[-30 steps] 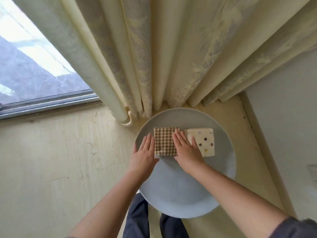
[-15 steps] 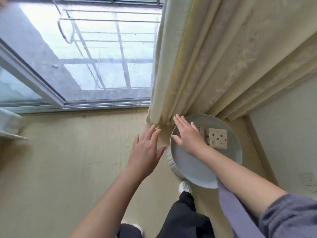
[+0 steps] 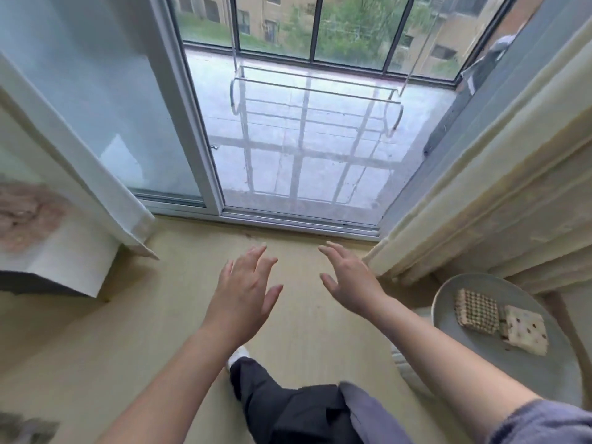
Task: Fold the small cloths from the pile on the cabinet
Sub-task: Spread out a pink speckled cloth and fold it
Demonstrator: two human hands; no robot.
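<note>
Head view, sole view available.

Hands: my left hand [image 3: 246, 293] and right hand [image 3: 352, 283] are both held out over the floor [image 3: 128, 331], palms down and apart from each other. The left fingers [image 3: 256, 261] are spread wide and straight and hold nothing. The right fingers [image 3: 333, 251] are likewise spread and hold nothing. Neither hand touches any surface.

Task items: two folded cloths lie on the round grey tabletop [image 3: 512, 379] at lower right, well apart from both hands. The checked cloth [image 3: 477, 310] and the dotted cloth [image 3: 525, 328] sit flat, side by side, with their edges touching. The tabletop's left rim is just beside my right forearm.

Boundaries: the cream curtain [image 3: 496, 203] hangs behind the tabletop, with its hem at the floor near my right hand. The sliding door [image 3: 304, 139] runs across ahead, its track meeting the floor edge just beyond my fingertips. At left a white-draped cabinet [image 3: 64, 261] carries a pinkish heap [image 3: 22, 219], too blurred to identify. The floor stretches between the cabinet and the curtain. My shoe [image 3: 237, 354] stands below the left hand.
</note>
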